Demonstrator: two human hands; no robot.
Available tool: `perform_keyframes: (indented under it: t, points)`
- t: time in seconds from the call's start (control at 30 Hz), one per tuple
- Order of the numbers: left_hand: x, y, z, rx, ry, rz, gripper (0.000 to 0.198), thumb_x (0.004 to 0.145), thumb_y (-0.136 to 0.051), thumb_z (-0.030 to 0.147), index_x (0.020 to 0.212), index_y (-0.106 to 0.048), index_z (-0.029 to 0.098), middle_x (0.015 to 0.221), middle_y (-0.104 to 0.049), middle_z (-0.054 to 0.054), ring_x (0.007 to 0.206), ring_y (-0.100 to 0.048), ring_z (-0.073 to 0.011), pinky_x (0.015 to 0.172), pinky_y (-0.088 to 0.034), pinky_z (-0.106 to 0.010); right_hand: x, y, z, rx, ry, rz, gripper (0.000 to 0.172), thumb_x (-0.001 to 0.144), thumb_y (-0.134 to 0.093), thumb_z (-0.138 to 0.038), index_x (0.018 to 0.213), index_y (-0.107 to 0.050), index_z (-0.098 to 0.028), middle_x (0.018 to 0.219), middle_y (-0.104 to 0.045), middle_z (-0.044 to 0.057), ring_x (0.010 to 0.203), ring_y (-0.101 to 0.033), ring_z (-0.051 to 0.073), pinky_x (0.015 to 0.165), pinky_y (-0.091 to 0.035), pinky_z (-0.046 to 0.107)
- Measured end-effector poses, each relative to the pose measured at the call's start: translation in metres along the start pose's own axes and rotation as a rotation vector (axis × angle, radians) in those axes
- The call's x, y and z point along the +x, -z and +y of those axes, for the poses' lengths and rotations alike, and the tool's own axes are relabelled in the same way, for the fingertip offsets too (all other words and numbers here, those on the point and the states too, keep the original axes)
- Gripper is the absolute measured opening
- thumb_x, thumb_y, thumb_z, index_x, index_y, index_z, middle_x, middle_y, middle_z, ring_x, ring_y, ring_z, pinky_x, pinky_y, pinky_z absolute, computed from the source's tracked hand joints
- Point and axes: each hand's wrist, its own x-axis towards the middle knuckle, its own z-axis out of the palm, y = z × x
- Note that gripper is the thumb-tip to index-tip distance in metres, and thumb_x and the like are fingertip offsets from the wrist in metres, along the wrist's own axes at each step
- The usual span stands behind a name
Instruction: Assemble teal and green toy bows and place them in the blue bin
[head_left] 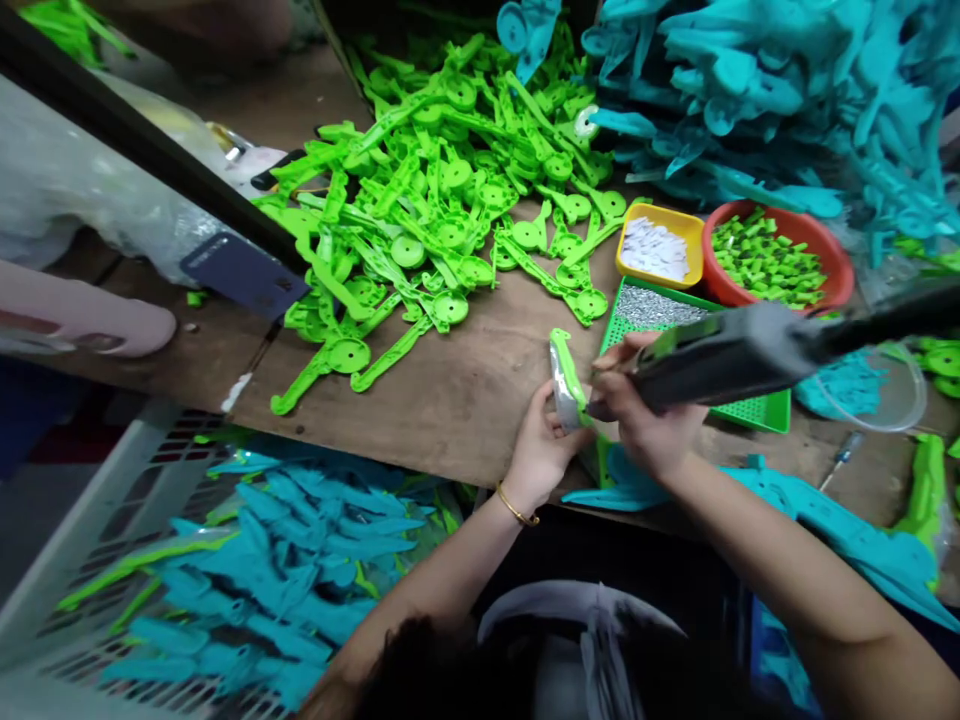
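Near the table's front edge, my left hand [546,448] is closed around a green plastic part [568,368] with a clear or silvery piece along its left side. My right hand [651,425] grips a dark electric screwdriver [720,355], its cord running off to the right. The tool's tip is at the lower end of the green part, close to my left fingers; whether it touches a screw is too small to tell. A long blue plastic part [817,515] lies below my right wrist. Beside the right hand stands a green perforated tray [772,412] with small metal screws [652,306].
Piled green parts [450,180] cover the table's back; blue parts [795,80] are heaped at back right. A yellow tray [699,238] and red bowl [840,255] hold small pieces. A phone [244,275] lies left. Below stands a white crate [97,520] of blue parts.
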Motion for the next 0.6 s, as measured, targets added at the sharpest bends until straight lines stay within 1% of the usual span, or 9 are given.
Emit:
perform_keyframes:
  t: [0.07, 0.13, 0.17, 0.2, 0.27, 0.33, 0.37, 0.43, 0.6]
  points:
    - [-0.005, 0.001, -0.001, -0.014, 0.023, 0.045, 0.058, 0.058, -0.08, 0.021, 0.107, -0.051, 0.014, 0.083, -0.069, -0.003, 0.074, -0.064, -0.0132, 0.072, -0.049, -0.024, 0.021, 0.01, -0.008, 0.017, 0.07, 0.208, 0.024, 0.076, -0.066, -0.022, 0.097, -0.058, -0.026, 0.079, -0.063, -0.005, 0.048, -0.054, 0.006, 0.046, -0.047, 0.024]
    - [-0.012, 0.001, -0.001, -0.04, 0.028, 0.05, 0.043, 0.062, -0.078, 0.023, 0.097, -0.055, 0.013, 0.089, -0.068, -0.005, 0.08, -0.063, -0.0124, 0.077, -0.049, -0.023, 0.042, 0.026, -0.008, -0.027, 0.154, 0.421, 0.02, 0.075, -0.067, -0.025, 0.092, -0.057, -0.023, 0.074, -0.062, -0.006, 0.045, -0.052, 0.005, 0.045, -0.045, 0.023]
    - [-0.017, 0.001, 0.0, -0.05, 0.025, 0.038, 0.041, 0.063, -0.077, 0.023, 0.096, -0.055, 0.013, 0.092, -0.067, -0.005, 0.083, -0.062, -0.012, 0.079, -0.048, -0.022, 0.05, 0.035, -0.005, -0.065, 0.169, 0.484, 0.021, 0.074, -0.068, -0.027, 0.09, -0.056, -0.022, 0.072, -0.061, -0.006, 0.044, -0.052, 0.006, 0.045, -0.045, 0.023]
    - [-0.021, 0.0, 0.0, -0.057, 0.023, 0.019, 0.044, 0.062, -0.078, 0.021, 0.098, -0.054, 0.014, 0.095, -0.067, -0.004, 0.086, -0.062, -0.0118, 0.08, -0.048, -0.022, 0.056, 0.043, 0.0, -0.107, 0.165, 0.521, 0.021, 0.073, -0.068, -0.028, 0.088, -0.055, -0.021, 0.071, -0.061, -0.006, 0.043, -0.052, 0.006, 0.044, -0.045, 0.023]
    - [-0.027, -0.001, 0.001, -0.052, 0.052, -0.038, 0.059, 0.06, -0.08, 0.018, 0.109, -0.047, 0.019, 0.096, -0.066, -0.002, 0.085, -0.063, -0.012, 0.077, -0.05, -0.022, 0.063, 0.055, 0.013, -0.191, 0.124, 0.534, 0.022, 0.072, -0.068, -0.031, 0.084, -0.054, -0.019, 0.069, -0.059, -0.005, 0.044, -0.053, 0.007, 0.044, -0.045, 0.025]
    - [-0.031, -0.003, 0.001, -0.026, 0.118, -0.108, 0.075, 0.059, -0.081, 0.017, 0.119, -0.036, 0.023, 0.09, -0.067, -0.001, 0.076, -0.063, -0.0121, 0.069, -0.051, -0.023, 0.064, 0.061, 0.026, -0.263, 0.094, 0.535, 0.022, 0.073, -0.067, -0.033, 0.081, -0.054, -0.018, 0.065, -0.056, -0.005, 0.044, -0.053, 0.008, 0.046, -0.047, 0.026]
    - [-0.031, -0.003, 0.001, -0.014, 0.146, -0.129, 0.079, 0.059, -0.081, 0.017, 0.121, -0.032, 0.023, 0.086, -0.067, 0.0, 0.071, -0.063, -0.0118, 0.065, -0.051, -0.023, 0.063, 0.062, 0.031, -0.29, 0.088, 0.534, 0.022, 0.073, -0.066, -0.034, 0.079, -0.054, -0.018, 0.064, -0.055, -0.005, 0.045, -0.053, 0.008, 0.047, -0.048, 0.026]
    - [-0.03, -0.004, -0.001, -0.001, 0.164, -0.127, 0.082, 0.06, -0.08, 0.018, 0.123, -0.029, 0.023, 0.08, -0.068, 0.001, 0.065, -0.063, -0.011, 0.063, -0.051, -0.022, 0.062, 0.062, 0.038, -0.306, 0.095, 0.537, 0.023, 0.073, -0.066, -0.036, 0.08, -0.054, -0.018, 0.063, -0.055, -0.005, 0.045, -0.053, 0.008, 0.048, -0.049, 0.027]
    - [-0.027, -0.006, -0.004, -0.02, 0.146, -0.081, 0.079, 0.059, -0.082, 0.02, 0.121, -0.032, 0.022, 0.08, -0.069, 0.0, 0.065, -0.063, -0.011, 0.062, -0.051, -0.021, 0.063, 0.062, 0.045, -0.248, 0.129, 0.522, 0.027, 0.072, -0.066, -0.04, 0.081, -0.053, -0.019, 0.067, -0.058, -0.004, 0.044, -0.051, 0.007, 0.045, -0.047, 0.026]
